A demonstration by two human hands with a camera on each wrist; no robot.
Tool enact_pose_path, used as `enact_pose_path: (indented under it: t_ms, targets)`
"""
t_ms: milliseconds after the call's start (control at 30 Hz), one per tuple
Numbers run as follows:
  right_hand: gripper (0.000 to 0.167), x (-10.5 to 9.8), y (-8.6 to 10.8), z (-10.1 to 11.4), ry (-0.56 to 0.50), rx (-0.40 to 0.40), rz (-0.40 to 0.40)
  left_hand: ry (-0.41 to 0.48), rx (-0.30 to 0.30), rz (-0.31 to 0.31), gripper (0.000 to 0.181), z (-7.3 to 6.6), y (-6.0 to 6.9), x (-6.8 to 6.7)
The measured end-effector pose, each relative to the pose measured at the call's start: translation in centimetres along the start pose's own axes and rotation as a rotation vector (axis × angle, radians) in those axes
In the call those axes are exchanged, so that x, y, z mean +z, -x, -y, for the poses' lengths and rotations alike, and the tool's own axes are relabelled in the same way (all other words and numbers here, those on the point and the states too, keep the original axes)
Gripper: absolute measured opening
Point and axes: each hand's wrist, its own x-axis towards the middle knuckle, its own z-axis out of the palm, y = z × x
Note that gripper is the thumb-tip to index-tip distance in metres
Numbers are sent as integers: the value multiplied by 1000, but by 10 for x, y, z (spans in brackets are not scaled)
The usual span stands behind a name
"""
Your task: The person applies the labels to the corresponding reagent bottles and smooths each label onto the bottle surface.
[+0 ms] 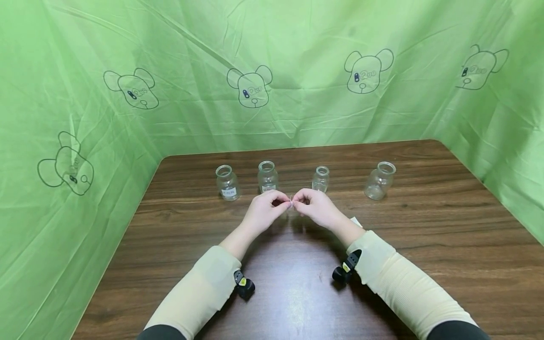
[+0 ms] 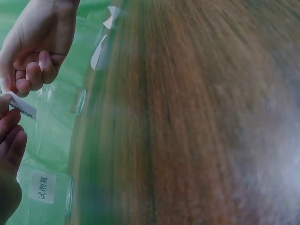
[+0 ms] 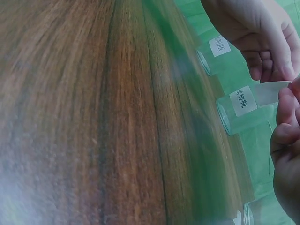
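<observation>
White label (image 2: 23,107) in the fingertip pinch of both hands (image 1: 264,211) (image 1: 319,208), glass jars (image 1: 227,182) just beyond.

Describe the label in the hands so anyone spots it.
On the brown table stand four glass jars. Before the middle two, the left hand and right hand meet. They pinch the white label between them in mid-air, unlike the jar labels, stuck to glass.

Four jars (image 1: 227,182), five drawings (image 1: 253,88)

Jars number four, ten to two o'clock on the table (image 1: 293,278); mouse-head drawings, five. Hands (image 1: 264,212): two. Held label (image 2: 24,108): one. Wrist cameras (image 1: 245,287): two. Left wrist view, eleven o'clock: two white pieces (image 2: 98,54).
</observation>
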Motion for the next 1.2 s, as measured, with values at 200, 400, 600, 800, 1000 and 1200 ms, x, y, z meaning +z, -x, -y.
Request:
enact_pose_path:
  t_ms: [200,400,600,800,1000,1200]
  targets:
    - [8,-2,1,-1,-26,14,13,27,-16,21,9,0,-1,2]
    - [16,-4,3,0,-99,39,64,60,-48,39,11,-1,-1,0]
    - [13,-5,6,14,-77,8,77,53,-80,45,11,-2,-2,-1]
    - [10,-8,13,38,-26,-1,70,52,-84,47,12,-2,-2,0]
    - [10,-7,14,40,15,15,55,66,-83,50,12,-3,-2,-1]
    - [10,-2,6,15,22,5,22,75,-71,46,9,-5,0,-1]
